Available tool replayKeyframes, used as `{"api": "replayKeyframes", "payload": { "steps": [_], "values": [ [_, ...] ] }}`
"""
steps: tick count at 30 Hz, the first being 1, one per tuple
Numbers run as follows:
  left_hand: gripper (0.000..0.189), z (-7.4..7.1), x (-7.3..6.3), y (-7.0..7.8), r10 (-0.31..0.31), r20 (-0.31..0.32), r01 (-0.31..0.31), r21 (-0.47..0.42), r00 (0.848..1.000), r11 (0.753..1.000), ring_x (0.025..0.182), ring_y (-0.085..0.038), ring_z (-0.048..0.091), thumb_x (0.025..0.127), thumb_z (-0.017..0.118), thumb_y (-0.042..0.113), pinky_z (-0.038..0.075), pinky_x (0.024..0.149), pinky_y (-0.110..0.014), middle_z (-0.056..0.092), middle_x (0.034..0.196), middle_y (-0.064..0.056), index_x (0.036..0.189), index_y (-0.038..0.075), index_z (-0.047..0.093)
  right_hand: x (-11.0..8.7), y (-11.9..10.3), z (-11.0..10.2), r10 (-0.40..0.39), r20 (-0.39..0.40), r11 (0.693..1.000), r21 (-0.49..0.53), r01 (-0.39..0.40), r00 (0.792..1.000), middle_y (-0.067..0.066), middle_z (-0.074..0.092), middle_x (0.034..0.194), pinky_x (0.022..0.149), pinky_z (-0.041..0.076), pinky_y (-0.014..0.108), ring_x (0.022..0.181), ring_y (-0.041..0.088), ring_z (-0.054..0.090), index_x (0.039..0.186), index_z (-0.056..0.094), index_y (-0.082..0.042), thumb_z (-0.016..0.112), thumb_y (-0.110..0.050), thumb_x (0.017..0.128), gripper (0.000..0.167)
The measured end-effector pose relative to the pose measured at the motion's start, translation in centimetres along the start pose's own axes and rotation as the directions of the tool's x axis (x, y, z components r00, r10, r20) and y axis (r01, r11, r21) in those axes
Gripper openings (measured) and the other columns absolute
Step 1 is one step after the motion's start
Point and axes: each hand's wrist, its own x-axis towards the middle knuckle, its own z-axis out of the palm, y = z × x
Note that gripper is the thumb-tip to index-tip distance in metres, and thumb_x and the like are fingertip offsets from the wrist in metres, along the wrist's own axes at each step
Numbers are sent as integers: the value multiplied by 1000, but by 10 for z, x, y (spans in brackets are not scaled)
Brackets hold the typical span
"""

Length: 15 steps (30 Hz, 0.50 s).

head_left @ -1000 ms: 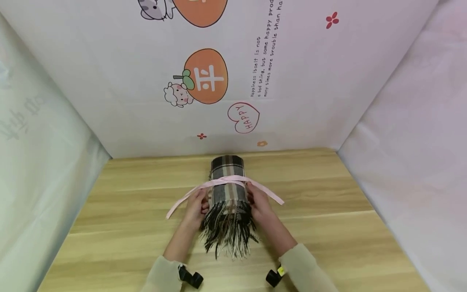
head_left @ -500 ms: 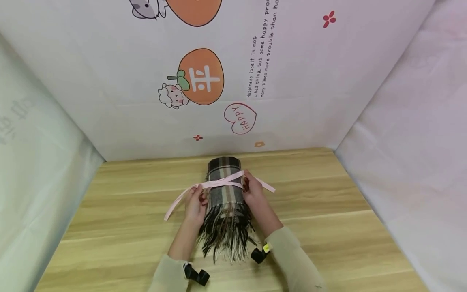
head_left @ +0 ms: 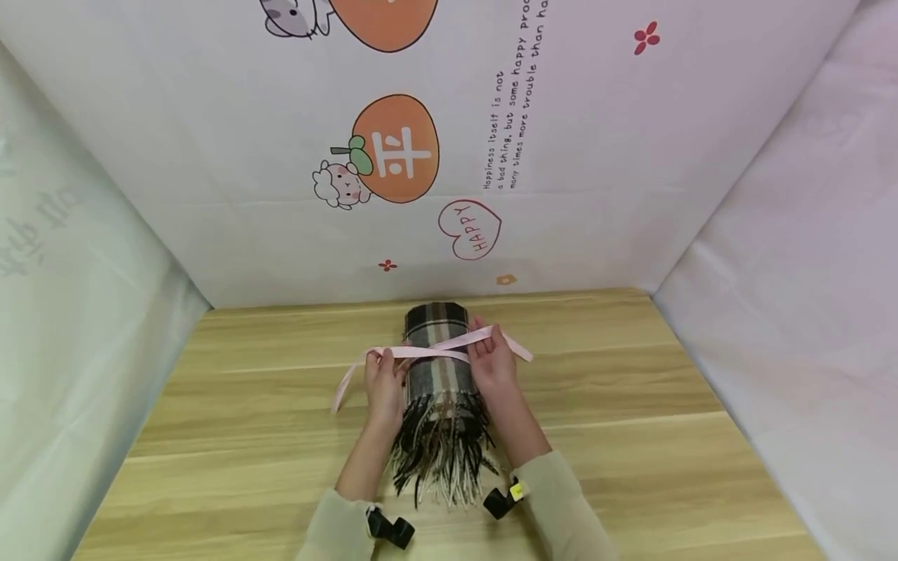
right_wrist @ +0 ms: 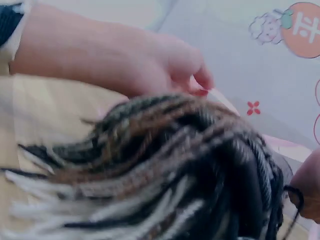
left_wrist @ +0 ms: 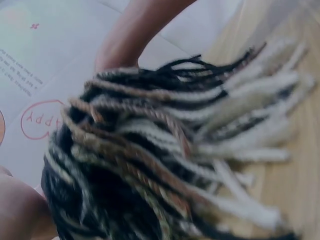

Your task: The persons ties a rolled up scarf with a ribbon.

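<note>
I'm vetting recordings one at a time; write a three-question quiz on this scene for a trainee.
1. Multiple choice: the fringe of the rolled plaid cloth points toward: (A) the printed wall; (B) the sleeves; (C) the heart print.
2. True or false: the ribbon is tied in a bow.
3. Which pinches the ribbon farther from the fringe: left hand or right hand?
Key: 1 B; 2 false, its strands only cross; 3 right hand.
</note>
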Motion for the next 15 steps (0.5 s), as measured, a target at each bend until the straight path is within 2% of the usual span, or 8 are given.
{"api": "replayKeyframes", "payload": {
  "steps": [3,5,7,11,13,15],
  "values": [
    [8,5,1,1,-7,49,11,-82,999,997,110,-24,70,108,39,8,53,97,-31,73,111,-17,100,8,40,-7,3,0,53,116,998,12,-55,992,5,31,163,124,20,30,152,19,28,158,22,-14,40,-17,108,53],
    [8,8,2,2,-25,73,34,-123,997,992,113,-28,69,105,45,6,53,97,-31,72,115,-21,99,8,40,-10,6,0,53,183,997,-57,-43,982,5,30,162,124,19,29,153,21,24,156,27,-11,41,-11,107,50],
    [10,9,4,4,-52,86,64,-139,995,988,115,-29,68,103,50,3,54,96,-29,72,116,-20,100,7,42,-11,11,0,32,218,986,-166,4,976,8,34,159,121,26,27,152,24,24,154,32,-7,42,-5,106,49],
    [13,10,7,4,-54,115,68,-122,992,990,109,-24,71,100,55,0,56,89,-26,73,113,-19,108,-3,45,-12,19,1,-38,200,928,-357,109,979,14,50,149,103,47,20,144,27,41,140,52,5,49,1,102,38],
    [17,11,7,2,-37,124,46,-69,992,997,105,-21,72,100,54,-2,57,87,-25,72,114,-22,112,-8,44,-13,23,2,-74,192,894,-423,151,979,17,57,142,94,53,20,136,26,52,135,56,6,52,-1,102,35],
    [15,13,6,1,-20,122,21,-4,992,1000,104,-20,73,100,51,-4,57,86,-25,69,117,-28,112,-10,43,-14,25,2,-104,196,865,-466,186,975,18,61,136,91,55,23,128,24,59,135,56,6,51,-5,103,35]
  ]
}}
